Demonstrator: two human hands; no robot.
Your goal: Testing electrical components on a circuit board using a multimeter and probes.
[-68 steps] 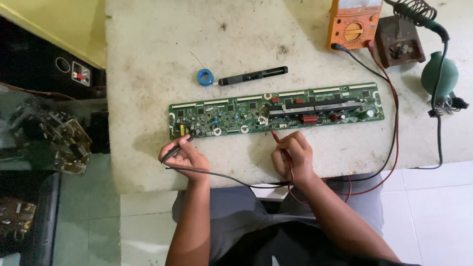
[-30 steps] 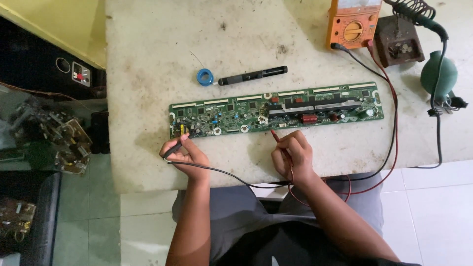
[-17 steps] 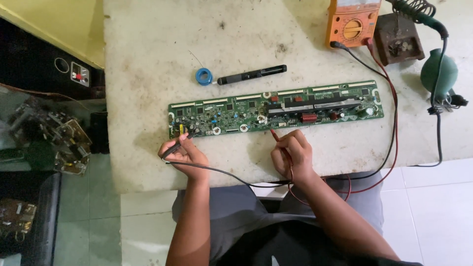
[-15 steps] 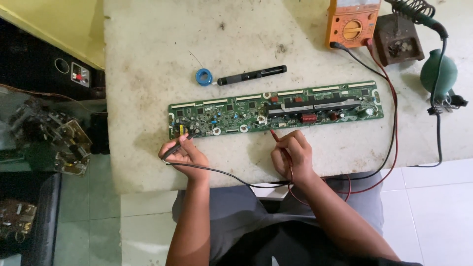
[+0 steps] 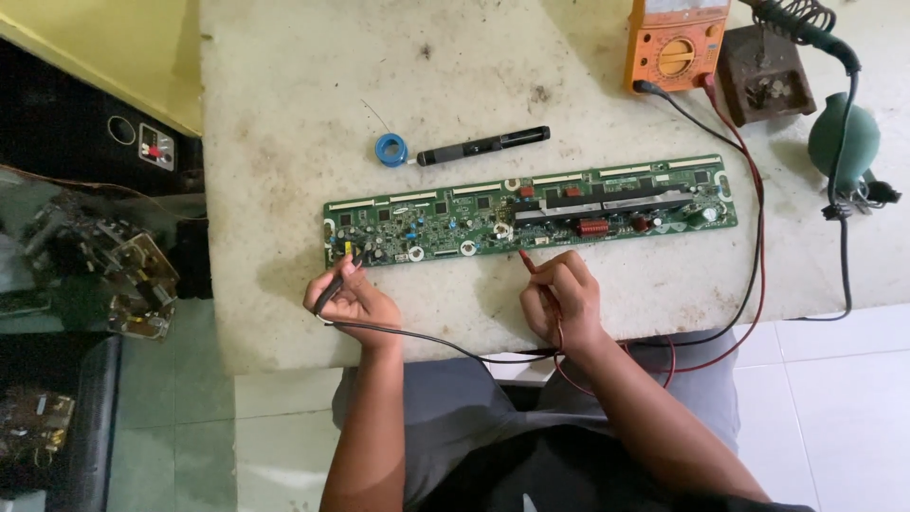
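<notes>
Long narrow green circuit board (image 5: pixel 531 213) lies flat on the stained white worktop (image 5: pixel 284 142), running left to right, slightly tilted up at its right end. Densely populated: small blue and yellow parts at the left end, round silver pads along the lower edge, red parts and a black strip right of centre, white connector strips along the top edge.

Left hand (image 5: pixel 353 299) has its fingers closed around a black probe (image 5: pixel 334 289), tip at the board's lower-left corner. Right hand (image 5: pixel 561 299) is pinched around a red probe (image 5: pixel 526 263), tip just at the board's lower edge near the middle.

Black and red leads run back to an orange multimeter (image 5: pixel 675 43) at the top. Blue solder spool (image 5: pixel 391 150) and a black pen-shaped tool (image 5: pixel 483 146) sit above the board, apart from it.
</notes>
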